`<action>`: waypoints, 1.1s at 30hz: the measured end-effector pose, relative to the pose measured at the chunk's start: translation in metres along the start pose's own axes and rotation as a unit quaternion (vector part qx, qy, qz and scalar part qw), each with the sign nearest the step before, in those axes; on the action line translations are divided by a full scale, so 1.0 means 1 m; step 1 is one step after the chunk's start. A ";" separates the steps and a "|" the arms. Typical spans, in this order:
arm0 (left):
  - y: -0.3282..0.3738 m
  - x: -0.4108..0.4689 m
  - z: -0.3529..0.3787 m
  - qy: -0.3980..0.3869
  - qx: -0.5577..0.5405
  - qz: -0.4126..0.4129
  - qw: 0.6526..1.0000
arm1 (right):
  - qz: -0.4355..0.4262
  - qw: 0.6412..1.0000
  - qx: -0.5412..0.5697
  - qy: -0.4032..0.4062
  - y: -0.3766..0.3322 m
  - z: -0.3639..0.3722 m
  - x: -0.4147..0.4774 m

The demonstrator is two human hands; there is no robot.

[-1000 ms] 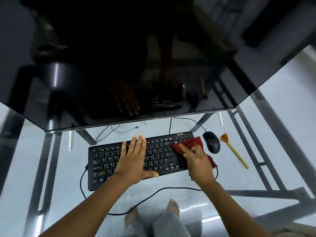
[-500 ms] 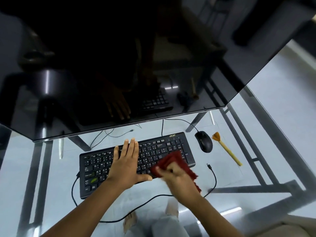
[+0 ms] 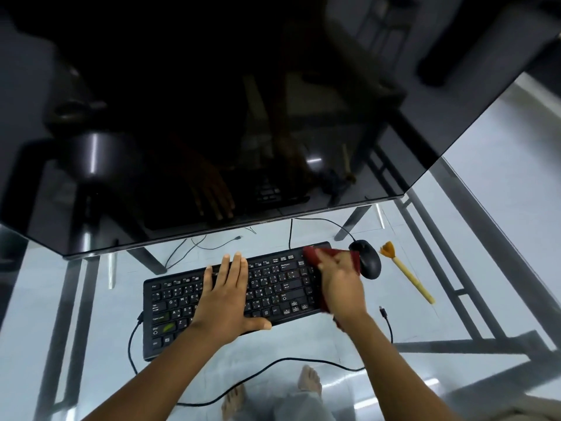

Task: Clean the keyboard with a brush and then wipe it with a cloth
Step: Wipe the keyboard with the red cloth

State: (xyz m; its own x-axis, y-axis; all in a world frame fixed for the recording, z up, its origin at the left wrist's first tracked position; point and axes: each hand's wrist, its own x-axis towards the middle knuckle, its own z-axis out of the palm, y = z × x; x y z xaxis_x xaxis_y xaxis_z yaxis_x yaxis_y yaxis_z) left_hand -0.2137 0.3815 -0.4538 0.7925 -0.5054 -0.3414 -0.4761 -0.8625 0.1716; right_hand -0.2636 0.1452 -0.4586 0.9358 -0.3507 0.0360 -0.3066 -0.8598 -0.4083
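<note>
Gripping the cloth (image 3: 312, 253), dark red and bunched, the right hand (image 3: 341, 284) sits over the right end of the keyboard (image 3: 273, 287). The hand is motion-blurred and its finger detail is unclear. Cloth shows past the fingertips at the keyboard's far right corner and again below the wrist.

The left hand (image 3: 224, 299) lies flat on the middle-left keys, fingers straight and close together, thumb stuck out along the near edge.

The keyboard is black with white legends, and one near-left key carries a greenish mark. It lies slightly skewed, left end nearer the person. Its cable (image 3: 273, 363) leaves the left end and loops across the near side.

A black mouse (image 3: 368, 264) sits just beside the cloth; contact cannot be told. To the right of the mouse, apart from it, lies the brush (image 3: 406, 276), with a pale wooden handle and orange bristles pointing away.

The surface is a glass table (image 3: 91, 299) with grey metal frame bars and a pale floor visible beneath. Bare feet (image 3: 309, 381) show through the glass. A large dark monitor (image 3: 212, 117) stands behind the keyboard, dimly reflecting the hands and keys.
</note>
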 end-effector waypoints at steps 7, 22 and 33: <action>-0.003 0.001 0.004 0.021 0.001 0.003 1.000 | -0.151 0.983 0.025 -0.099 -0.049 0.023 -0.001; -0.004 0.000 0.007 0.033 -0.015 0.003 0.999 | 0.051 0.997 -0.040 0.036 -0.018 0.010 0.020; -0.004 -0.001 0.006 0.018 -0.001 0.003 1.000 | 0.013 0.997 -0.074 0.018 -0.025 0.012 0.016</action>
State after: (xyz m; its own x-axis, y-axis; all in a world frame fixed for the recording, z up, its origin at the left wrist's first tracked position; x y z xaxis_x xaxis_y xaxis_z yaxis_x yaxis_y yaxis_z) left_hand -0.2149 0.3861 -0.4591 0.8033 -0.5105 -0.3067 -0.4794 -0.8599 0.1756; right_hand -0.2386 0.1648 -0.4586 0.9212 -0.3845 0.0602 -0.3556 -0.8944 -0.2713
